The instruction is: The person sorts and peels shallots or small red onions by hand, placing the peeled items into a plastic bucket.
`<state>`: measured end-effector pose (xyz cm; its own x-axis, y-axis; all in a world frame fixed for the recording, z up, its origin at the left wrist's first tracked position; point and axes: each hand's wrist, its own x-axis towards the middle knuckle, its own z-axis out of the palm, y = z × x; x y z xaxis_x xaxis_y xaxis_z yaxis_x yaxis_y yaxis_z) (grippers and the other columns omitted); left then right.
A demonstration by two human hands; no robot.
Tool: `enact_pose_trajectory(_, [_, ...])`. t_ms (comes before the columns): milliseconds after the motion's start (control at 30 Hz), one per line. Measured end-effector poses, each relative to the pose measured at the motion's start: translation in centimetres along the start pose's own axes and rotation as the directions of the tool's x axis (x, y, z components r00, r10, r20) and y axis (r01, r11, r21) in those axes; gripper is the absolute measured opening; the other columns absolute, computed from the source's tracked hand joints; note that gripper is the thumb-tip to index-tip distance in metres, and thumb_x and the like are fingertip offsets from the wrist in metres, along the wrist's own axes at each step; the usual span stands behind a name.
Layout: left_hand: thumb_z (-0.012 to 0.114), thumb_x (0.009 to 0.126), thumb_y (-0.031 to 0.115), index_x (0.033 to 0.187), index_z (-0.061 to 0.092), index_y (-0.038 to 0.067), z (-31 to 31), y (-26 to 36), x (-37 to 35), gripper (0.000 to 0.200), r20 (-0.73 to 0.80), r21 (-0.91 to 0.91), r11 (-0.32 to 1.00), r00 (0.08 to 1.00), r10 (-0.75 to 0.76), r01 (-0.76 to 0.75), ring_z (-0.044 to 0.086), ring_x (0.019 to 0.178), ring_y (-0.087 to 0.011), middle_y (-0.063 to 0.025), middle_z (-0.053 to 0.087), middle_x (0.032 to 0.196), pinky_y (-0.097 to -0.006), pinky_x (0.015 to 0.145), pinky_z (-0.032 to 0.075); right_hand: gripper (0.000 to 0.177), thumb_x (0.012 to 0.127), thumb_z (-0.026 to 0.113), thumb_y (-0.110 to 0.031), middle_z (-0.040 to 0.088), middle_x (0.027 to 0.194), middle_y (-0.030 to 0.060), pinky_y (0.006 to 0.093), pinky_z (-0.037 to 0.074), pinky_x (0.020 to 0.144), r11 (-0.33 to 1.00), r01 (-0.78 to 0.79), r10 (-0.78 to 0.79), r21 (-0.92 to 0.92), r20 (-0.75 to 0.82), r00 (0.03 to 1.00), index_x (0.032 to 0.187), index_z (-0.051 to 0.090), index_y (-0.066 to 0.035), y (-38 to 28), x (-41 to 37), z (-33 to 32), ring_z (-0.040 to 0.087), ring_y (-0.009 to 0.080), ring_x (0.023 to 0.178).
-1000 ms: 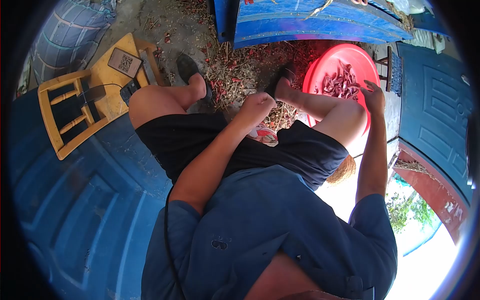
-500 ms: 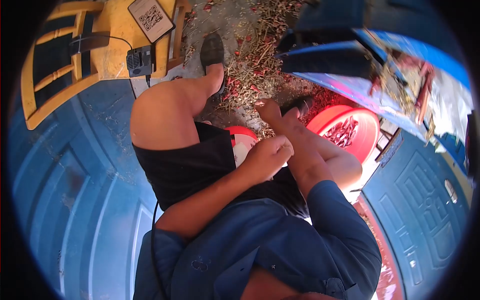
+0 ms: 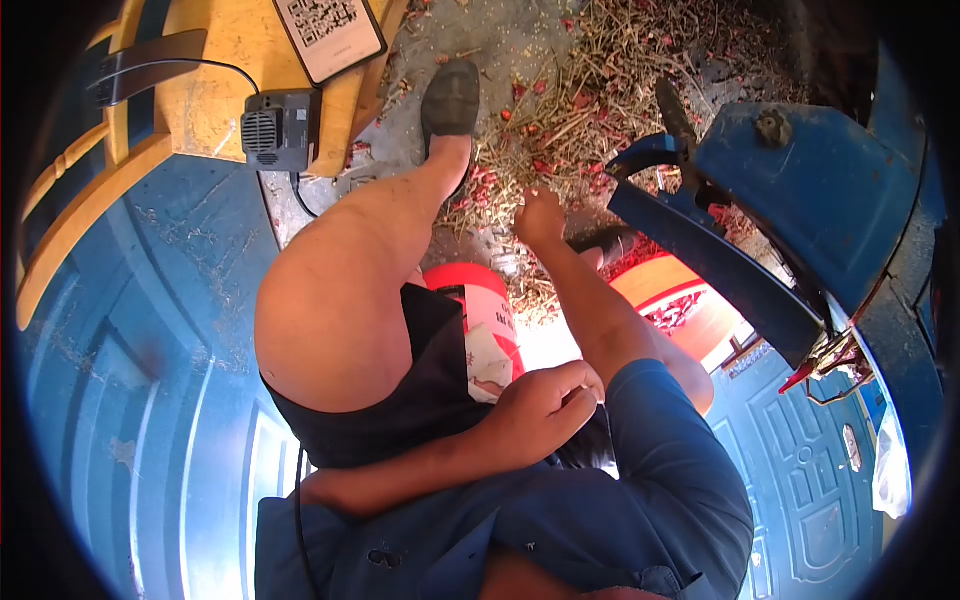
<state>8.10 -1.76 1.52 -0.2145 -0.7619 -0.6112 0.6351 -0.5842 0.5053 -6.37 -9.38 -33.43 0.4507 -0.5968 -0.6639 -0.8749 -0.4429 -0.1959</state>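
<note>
My left hand (image 3: 550,408) is in front of my lap with its fingers curled closed; whatever they hold, if anything, is hidden. Below my knees my right hand (image 3: 541,218) reaches toward the floor beside a litter of dry stalks (image 3: 580,130) mixed with red bits. Its fingers look bent closed, and I cannot make out anything in them. Between my legs stands a red bucket (image 3: 480,290) with dark lettering, partly hidden by my shorts. A red basin (image 3: 650,283) holding dried red chillies (image 3: 675,311) sits beyond my right forearm, partly covered by it.
A wooden chair (image 3: 205,110) at upper left carries a black speaker-like device (image 3: 280,132) with a cable and a QR-code board (image 3: 330,35). A blue metal machine (image 3: 810,190) juts in at right, over part of the basin. Blue panelled doors (image 3: 810,450) flank me.
The view has shifted, bringing the blue machine further in at right and showing more of the bucket. My left hand is lower in view, closer to my body. My right hand stays near the stalks.
</note>
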Motion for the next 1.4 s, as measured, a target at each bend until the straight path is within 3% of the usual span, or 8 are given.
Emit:
enact_pose_trajectory(100, [0.05, 0.098, 0.008, 0.102, 0.061, -0.003, 0.0, 0.4, 0.0, 0.016, 0.013, -0.031, 0.999, 1.0, -0.023, 0.023, 0.055, 0.082, -0.0073, -0.0065, 0.062, 0.09, -0.0246, 0.073, 0.045, 0.023, 0.084, 0.067, -0.019, 0.067, 0.098, 0.0166, 0.0423, 0.051, 0.084, 0.991, -0.034, 0.052, 0.133, -0.136, 0.989, 0.103, 0.066, -0.005, 0.0, -0.3, -0.7, 0.065, 0.0317, 0.097])
enact_pose_trajectory(167, [0.05, 0.098, 0.008, 0.103, 0.061, -0.003, 0.1, 0.4, -0.2, 0.016, 0.023, -0.047, 0.999, 0.999, -0.025, 0.026, 0.053, 0.08, -0.0058, -0.0054, 0.062, 0.089, -0.0237, 0.071, 0.044, 0.025, 0.085, 0.067, -0.019, 0.068, 0.1, 0.018, 0.0401, 0.052, 0.08, 0.871, -0.2, 0.21, 0.448, 0.027, 0.977, 0.104, 0.065, -0.004, 0.4, -0.2, -1.6, 0.067, 0.0314, 0.09])
enact_pose_trajectory(333, [0.051, 0.098, 0.008, 0.103, 0.061, -0.003, 0.1, 0.2, -0.3, 0.015, -0.005, -0.054, 0.998, 0.999, -0.035, 0.035, 0.049, 0.074, -0.0043, -0.0029, 0.058, 0.084, -0.0229, 0.066, 0.042, 0.025, 0.085, 0.061, -0.019, 0.067, 0.094, 0.0187, 0.0428, 0.051, 0.082, 0.943, -0.095, 0.156, 0.32, -0.17, 0.973, 0.102, 0.062, -0.001, 1.8, 2.4, -1.7, 0.066, 0.0364, 0.089])
enact_pose_trajectory(500, [0.051, 0.098, 0.007, 0.102, 0.061, -0.002, -0.3, 0.7, -0.1, 0.014, -0.012, -0.047, 0.998, 0.999, -0.038, 0.038, 0.047, 0.071, -0.0041, -0.0021, 0.057, 0.082, -0.0231, 0.063, 0.04, 0.022, 0.085, 0.063, -0.019, 0.066, 0.098, 0.0195, 0.047, 0.049, 0.085, 0.912, -0.183, 0.238, 0.367, -0.112, 0.965, 0.102, 0.06, -0.005, 1.2, 4.6, -3.1, 0.063, 0.0393, 0.098])
enact_pose_trajectory(600, [0.051, 0.097, 0.007, 0.102, 0.061, -0.002, -0.3, 0.3, 0.0, 0.014, -0.031, -0.05, 0.998, 0.999, -0.033, 0.032, 0.047, 0.071, -0.0042, -0.0023, 0.057, 0.082, -0.0232, 0.063, 0.04, 0.036, 0.083, 0.069, -0.024, 0.067, 0.112, 0.0167, 0.0472, 0.05, 0.087, 0.947, -0.156, 0.207, 0.282, -0.163, 0.965, 0.116, 0.063, -0.009, 1.8, 5.4, -2.9, 0.065, 0.0368, 0.102])
enact_pose_trajectory(833, [0.052, 0.097, 0.007, 0.102, 0.06, -0.002, -0.8, -0.1, 0.4, 0.013, -0.079, -0.049, 0.999, 0.997, 0.003, -0.007, 0.048, 0.072, -0.0044, -0.0033, 0.059, 0.085, -0.0234, 0.064, 0.041, 0.027, 0.082, 0.072, -0.026, 0.069, 0.096, 0.0159, 0.0475, 0.052, 0.077, 0.978, -0.189, 0.197, 0.085, -0.097, 0.976, 0.103, 0.066, -0.011, 1.3, 6.4, -3.1, 0.067, 0.0368, 0.091])
enact_pose_trajectory(1067, [0.051, 0.097, 0.007, 0.102, 0.06, -0.002, -0.2, 0.5, 0.3, 0.014, -0.025, -0.063, 0.995, 0.997, -0.078, 0.077, 0.049, 0.073, -0.0048, -0.0038, 0.059, 0.086, -0.0235, 0.065, 0.041, 0.014, 0.083, 0.066, -0.024, 0.069, 0.094, 0.0118, 0.0453, 0.052, 0.079, 0.925, -0.23, 0.269, 0.302, -0.095, 0.958, 0.091, 0.067, -0.012, 3.5, 5.0, -3.0, 0.067, 0.0347, 0.087])
enact_pose_trajectory(1400, [0.05, 0.098, 0.007, 0.102, 0.06, -0.002, -0.4, 0.5, 0.0, 0.013, -0.021, -0.065, 0.994, 0.995, -0.093, 0.092, 0.047, 0.071, -0.0046, -0.0014, 0.055, 0.08, -0.0238, 0.063, 0.04, 0.029, 0.078, 0.071, -0.033, 0.071, 0.091, 0.0121, 0.0427, 0.052, 0.077, 0.897, -0.381, 0.414, 0.222, -0.127, 0.901, 0.102, 0.07, -0.017, 4.3, 3.1, -1.7, 0.068, 0.0342, 0.087])
